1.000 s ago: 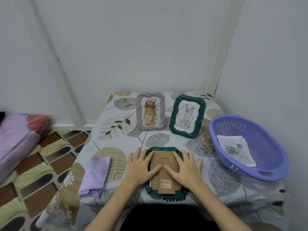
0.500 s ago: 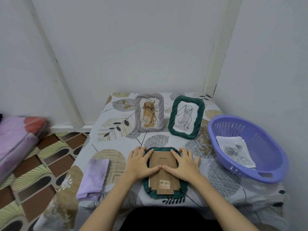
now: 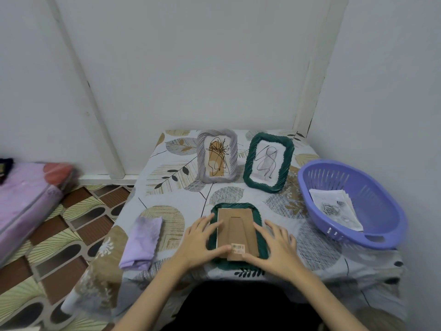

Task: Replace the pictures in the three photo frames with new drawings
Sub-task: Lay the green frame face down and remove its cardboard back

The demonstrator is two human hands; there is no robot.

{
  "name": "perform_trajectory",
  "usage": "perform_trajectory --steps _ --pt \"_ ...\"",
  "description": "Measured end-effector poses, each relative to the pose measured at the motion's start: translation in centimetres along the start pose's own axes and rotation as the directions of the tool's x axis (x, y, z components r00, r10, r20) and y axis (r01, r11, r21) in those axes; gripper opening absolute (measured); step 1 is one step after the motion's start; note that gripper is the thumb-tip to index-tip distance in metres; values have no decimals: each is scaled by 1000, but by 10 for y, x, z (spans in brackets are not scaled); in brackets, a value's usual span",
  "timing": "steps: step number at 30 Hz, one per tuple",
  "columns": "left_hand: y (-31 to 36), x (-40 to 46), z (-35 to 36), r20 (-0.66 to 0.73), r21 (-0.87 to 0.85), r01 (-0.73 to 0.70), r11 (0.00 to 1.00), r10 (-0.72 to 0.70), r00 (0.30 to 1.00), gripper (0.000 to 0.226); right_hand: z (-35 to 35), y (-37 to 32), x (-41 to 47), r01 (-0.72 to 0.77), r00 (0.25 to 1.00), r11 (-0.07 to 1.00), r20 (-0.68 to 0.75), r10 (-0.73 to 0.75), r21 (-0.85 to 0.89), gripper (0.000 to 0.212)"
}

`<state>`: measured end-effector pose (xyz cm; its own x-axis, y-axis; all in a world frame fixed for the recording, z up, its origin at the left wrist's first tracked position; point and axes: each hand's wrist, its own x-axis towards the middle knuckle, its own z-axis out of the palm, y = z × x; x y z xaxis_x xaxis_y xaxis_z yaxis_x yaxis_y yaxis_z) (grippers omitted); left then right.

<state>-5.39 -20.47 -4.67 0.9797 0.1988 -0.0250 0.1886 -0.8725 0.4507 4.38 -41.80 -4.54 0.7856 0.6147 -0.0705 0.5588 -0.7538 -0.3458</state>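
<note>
A green photo frame (image 3: 238, 265) lies face down at the table's near edge, its brown cardboard back (image 3: 235, 231) facing up. My left hand (image 3: 199, 242) rests on the frame's left side, thumb pressing the lower part of the cardboard. My right hand (image 3: 278, 247) rests on the right side, thumb near the barcode sticker. A grey frame (image 3: 216, 156) and a second green frame (image 3: 268, 162) stand upright at the back, each with a line drawing. Paper drawings (image 3: 334, 209) lie in the purple basket (image 3: 386, 225).
A folded lilac cloth (image 3: 143, 242) lies left of the frame. The table (image 3: 181, 187) has a leaf-patterned cover and sits in a wall corner. A pink cushion (image 3: 26, 199) is on the patterned floor to the left.
Both hands slid down the frame toward its near end, thumbs now on the lower part of the cardboard back. The frame has stayed in place.
</note>
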Motion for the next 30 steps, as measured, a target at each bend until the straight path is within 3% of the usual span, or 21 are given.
perform_trajectory --steps 3,7,13,17,20,26,30 --pt "-7 -21 4 51 8 -86 996 85 995 110 0 4 -23 48 997 999 55 -46 -24 124" --pt "-15 -21 11 -35 -43 -86 995 84 996 106 0 -2 -20 49 999 999 16 -49 -6 128" --pt "-19 -24 15 -195 -153 -104 983 73 978 83 0 -5 -19 23 996 995 -85 -14 100 93" --pt "-19 -28 21 -226 -221 -114 969 62 972 73 3 -3 -20 25 995 984 -100 -7 178 75" --pt "-20 -27 23 -233 -297 -117 948 47 971 68 2 -4 -16 12 996 975 -94 10 224 49" --pt "-20 -25 21 -168 -340 -103 935 47 985 40 4 -5 -15 -6 994 966 -105 34 260 43" --pt "-22 -24 20 -172 -337 -127 933 72 982 50 6 -4 -16 3 995 950 -95 28 312 46"
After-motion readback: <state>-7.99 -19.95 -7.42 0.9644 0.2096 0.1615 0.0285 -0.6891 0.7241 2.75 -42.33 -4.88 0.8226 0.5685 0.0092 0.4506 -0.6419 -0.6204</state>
